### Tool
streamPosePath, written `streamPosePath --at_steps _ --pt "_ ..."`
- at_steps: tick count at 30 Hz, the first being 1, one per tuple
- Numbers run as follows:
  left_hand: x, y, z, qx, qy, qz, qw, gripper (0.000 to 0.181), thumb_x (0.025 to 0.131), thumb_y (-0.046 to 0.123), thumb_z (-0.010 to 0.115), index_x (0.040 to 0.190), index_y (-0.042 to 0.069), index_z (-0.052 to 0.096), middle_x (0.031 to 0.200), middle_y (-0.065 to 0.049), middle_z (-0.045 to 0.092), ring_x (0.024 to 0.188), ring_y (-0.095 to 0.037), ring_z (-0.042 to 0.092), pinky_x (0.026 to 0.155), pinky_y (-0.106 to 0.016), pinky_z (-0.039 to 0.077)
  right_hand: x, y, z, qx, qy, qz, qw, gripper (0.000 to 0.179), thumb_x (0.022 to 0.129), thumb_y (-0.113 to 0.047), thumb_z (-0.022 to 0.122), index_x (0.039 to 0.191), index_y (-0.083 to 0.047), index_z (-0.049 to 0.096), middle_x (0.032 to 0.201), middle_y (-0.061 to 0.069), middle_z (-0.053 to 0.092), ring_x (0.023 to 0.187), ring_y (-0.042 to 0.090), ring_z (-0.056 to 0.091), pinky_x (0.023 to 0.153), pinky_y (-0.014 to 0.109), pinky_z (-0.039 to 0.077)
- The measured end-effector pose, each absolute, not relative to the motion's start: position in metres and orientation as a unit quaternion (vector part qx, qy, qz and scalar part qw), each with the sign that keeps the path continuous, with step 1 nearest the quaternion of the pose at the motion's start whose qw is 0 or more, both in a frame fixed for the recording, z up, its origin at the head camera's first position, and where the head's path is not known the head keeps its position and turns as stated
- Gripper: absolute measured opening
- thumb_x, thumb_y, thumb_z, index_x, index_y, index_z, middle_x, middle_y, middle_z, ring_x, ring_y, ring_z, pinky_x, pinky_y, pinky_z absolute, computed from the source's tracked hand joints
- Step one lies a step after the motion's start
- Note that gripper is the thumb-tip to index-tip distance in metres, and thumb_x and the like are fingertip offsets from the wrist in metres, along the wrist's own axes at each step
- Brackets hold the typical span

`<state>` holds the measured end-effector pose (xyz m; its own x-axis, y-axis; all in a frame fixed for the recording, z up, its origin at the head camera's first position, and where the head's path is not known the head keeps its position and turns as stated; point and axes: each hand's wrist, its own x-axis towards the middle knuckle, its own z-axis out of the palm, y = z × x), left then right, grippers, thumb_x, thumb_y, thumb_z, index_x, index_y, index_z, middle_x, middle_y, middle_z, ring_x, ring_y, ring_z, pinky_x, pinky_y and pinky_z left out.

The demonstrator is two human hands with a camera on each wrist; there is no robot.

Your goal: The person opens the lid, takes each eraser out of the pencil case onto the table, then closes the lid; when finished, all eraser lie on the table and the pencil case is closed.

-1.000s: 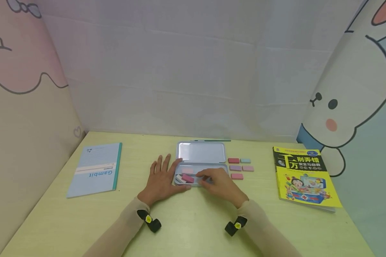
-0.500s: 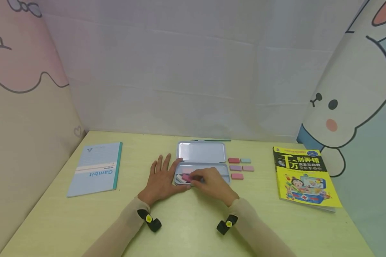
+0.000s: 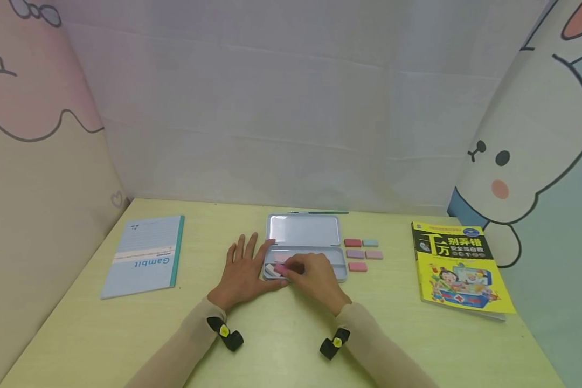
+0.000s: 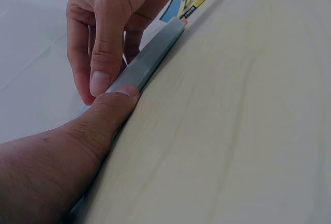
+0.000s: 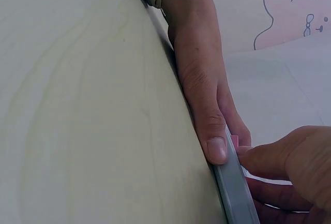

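An open grey tin case lies mid-table in the head view, its lid [image 3: 303, 230] laid back and its tray [image 3: 338, 268] in front. My left hand [image 3: 244, 261] lies flat beside the tray, its thumb [image 4: 111, 105] against the tin's edge [image 4: 150, 61]. My right hand [image 3: 297, 268] reaches into the tray's left end, fingers curled, and pinches a pink block [image 3: 279, 268]. A white block [image 3: 270, 269] and a pale pink one [image 3: 281, 257] lie close by in the tray. In the right wrist view a pink sliver [image 5: 234, 141] shows behind the tin's rim [image 5: 232, 182].
Several small pink, purple and blue blocks [image 3: 357, 266] lie on the yellow-green table [image 3: 281, 334] right of the tin. A blue notebook [image 3: 143, 256] sits at left, a yellow book [image 3: 458, 267] at right, a green pen [image 3: 317, 212] behind the lid. Cartoon-printed panels wall the table.
My right hand has slid left along the tray to the pink block at its left end, and its wrist followed. The left hand stayed put.
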<state>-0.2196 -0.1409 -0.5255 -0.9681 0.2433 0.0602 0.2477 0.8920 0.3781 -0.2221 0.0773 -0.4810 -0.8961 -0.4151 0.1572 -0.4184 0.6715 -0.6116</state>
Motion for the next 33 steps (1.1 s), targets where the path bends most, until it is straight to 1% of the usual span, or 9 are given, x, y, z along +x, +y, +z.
streamPosePath --at_steps 3,7,11,16,20,24,27,30,33 --pt "-0.220 -0.140 -0.525 -0.126 -0.973 -0.196 0.005 0.110 0.082 0.085 0.069 0.168 0.028 0.033 0.179 -0.024 0.019 0.166 -0.055 0.011 0.131 -0.073 0.013 -0.221 0.077 -0.482 0.213 -0.912 0.350 0.001 0.021 0.098 -0.034 0.080 0.105 -0.014 0.085 0.094 -0.003 0.084 0.085 0.007 0.074 0.079 0.027 0.057" --pt "-0.220 -0.140 -0.526 -0.125 -0.973 -0.192 0.010 0.108 0.082 0.083 0.069 0.168 0.027 0.034 0.178 -0.025 0.021 0.165 -0.056 0.013 0.130 -0.073 0.014 -0.220 0.076 -0.485 0.201 -0.910 0.362 0.005 0.021 0.098 -0.036 0.079 0.104 -0.016 0.085 0.094 -0.005 0.083 0.084 0.005 0.071 0.080 0.025 0.057" --pt "-0.219 -0.140 -0.526 -0.125 -0.974 -0.189 0.009 0.108 0.082 0.084 0.069 0.168 0.028 0.033 0.178 -0.024 0.021 0.165 -0.056 0.013 0.131 -0.073 0.014 -0.218 0.075 -0.487 0.202 -0.907 0.370 0.017 0.020 0.099 -0.036 0.079 0.104 -0.017 0.083 0.095 -0.005 0.083 0.085 0.006 0.072 0.081 0.026 0.058" --pt "-0.218 -0.139 -0.523 -0.126 -0.975 -0.186 0.008 0.108 0.082 0.085 0.067 0.168 0.028 0.034 0.178 -0.025 0.021 0.165 -0.056 0.013 0.131 -0.073 0.015 -0.215 0.076 -0.490 0.218 -0.899 0.378 0.035 0.019 0.099 -0.034 0.079 0.108 -0.017 0.081 0.095 -0.005 0.082 0.085 0.006 0.072 0.081 0.028 0.060" --pt "-0.218 -0.139 -0.523 -0.126 -0.974 -0.186 0.010 0.108 0.082 0.085 0.067 0.167 0.028 0.034 0.178 -0.025 0.022 0.165 -0.057 0.015 0.130 -0.073 0.016 -0.215 0.078 -0.492 0.235 -0.886 0.396 0.056 0.019 0.098 -0.030 0.080 0.111 -0.016 0.080 0.093 -0.005 0.082 0.082 0.005 0.072 0.079 0.027 0.060" --pt "-0.217 -0.139 -0.524 -0.126 -0.974 -0.190 0.013 0.108 0.082 0.084 0.069 0.167 0.028 0.034 0.177 -0.025 0.022 0.164 -0.057 0.015 0.130 -0.073 0.016 -0.217 0.084 -0.493 0.254 -0.868 0.419 0.075 0.020 0.098 -0.021 0.081 0.115 -0.012 0.079 0.094 0.000 0.081 0.083 0.009 0.075 0.079 0.029 0.063" --pt "-0.218 -0.140 -0.526 -0.125 -0.974 -0.191 0.013 0.108 0.082 0.083 0.069 0.167 0.029 0.033 0.178 -0.025 0.022 0.165 -0.056 0.015 0.131 -0.072 0.015 -0.217 0.089 -0.492 0.265 -0.862 0.426 0.080 0.023 0.097 -0.017 0.081 0.118 -0.009 0.078 0.096 0.003 0.081 0.083 0.012 0.075 0.079 0.031 0.065" --pt "-0.218 -0.140 -0.527 -0.124 -0.974 -0.191 0.012 0.107 0.082 0.084 0.069 0.167 0.029 0.034 0.178 -0.024 0.022 0.165 -0.056 0.014 0.131 -0.073 0.015 -0.218 0.094 -0.491 0.279 -0.861 0.417 0.084 0.026 0.098 -0.015 0.079 0.122 -0.006 0.077 0.098 0.004 0.079 0.085 0.013 0.074 0.080 0.030 0.064" --pt "-0.219 -0.140 -0.527 -0.124 -0.974 -0.191 0.009 0.107 0.082 0.085 0.068 0.167 0.029 0.034 0.178 -0.024 0.021 0.165 -0.055 0.013 0.131 -0.073 0.015 -0.218 0.100 -0.491 0.301 -0.865 0.389 0.096 0.031 0.101 -0.013 0.075 0.130 -0.003 0.074 0.101 0.005 0.076 0.088 0.015 0.071 0.083 0.032 0.063"
